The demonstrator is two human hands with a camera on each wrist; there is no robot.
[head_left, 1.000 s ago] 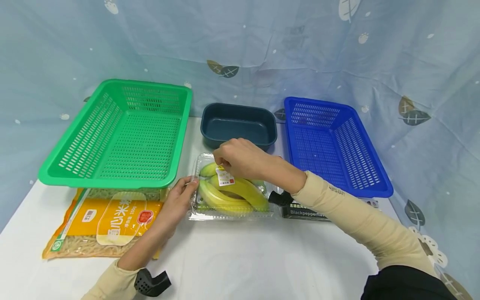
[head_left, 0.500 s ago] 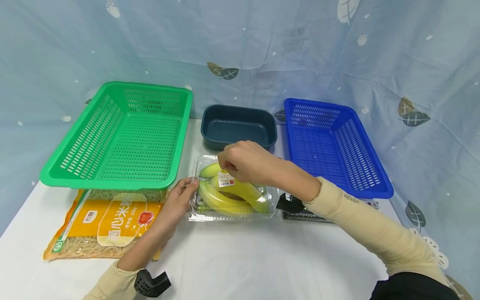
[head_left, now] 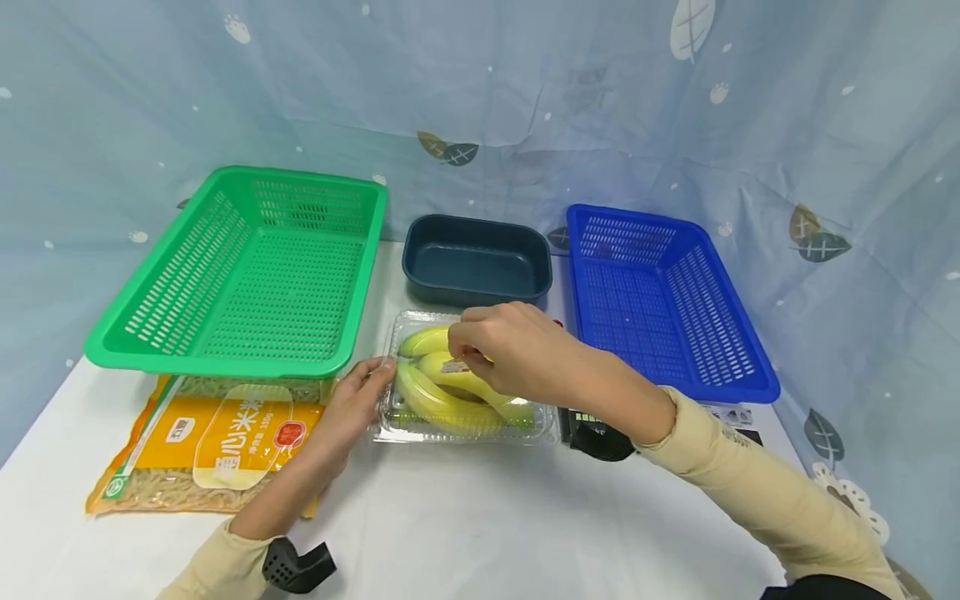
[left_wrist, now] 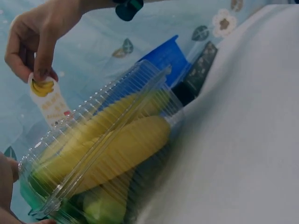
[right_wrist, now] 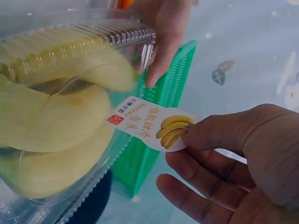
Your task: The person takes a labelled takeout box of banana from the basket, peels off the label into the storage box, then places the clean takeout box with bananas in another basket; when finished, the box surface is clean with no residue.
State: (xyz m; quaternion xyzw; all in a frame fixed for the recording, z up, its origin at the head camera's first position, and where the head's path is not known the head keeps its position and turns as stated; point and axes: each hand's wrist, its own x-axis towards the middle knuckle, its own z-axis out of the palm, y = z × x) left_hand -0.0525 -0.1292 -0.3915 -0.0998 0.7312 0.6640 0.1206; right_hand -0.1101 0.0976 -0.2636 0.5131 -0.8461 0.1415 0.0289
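A clear plastic clamshell box point(head_left: 543, 433) with bananas point(head_left: 438, 400) inside lies in the middle of the table. At its left side my left hand point(head_left: 354, 400) grips the edge, thumb on top. Above the lid my right hand point(head_left: 517, 346) pinches a small white label point(right_wrist: 149, 122) by its banana-picture end between thumb and forefinger. The label's printed end slants down to the lid in the left wrist view; whether it is stuck there I cannot tell. The other right fingers curl loosely in the right wrist view.
Behind the box stands a dark teal tub point(head_left: 476, 296). A green basket point(head_left: 225, 365) is at back left, a blue basket point(head_left: 678, 387) at back right. An orange noodle bag point(head_left: 225, 442) lies left, under my left forearm. A black package point(head_left: 573, 429) is partly hidden by my right wrist.
My right hand has shifted slightly right and toward me, still pinching the label. The label now looks flatter and more edge-on in the head view. My left hand stays on the box edge.
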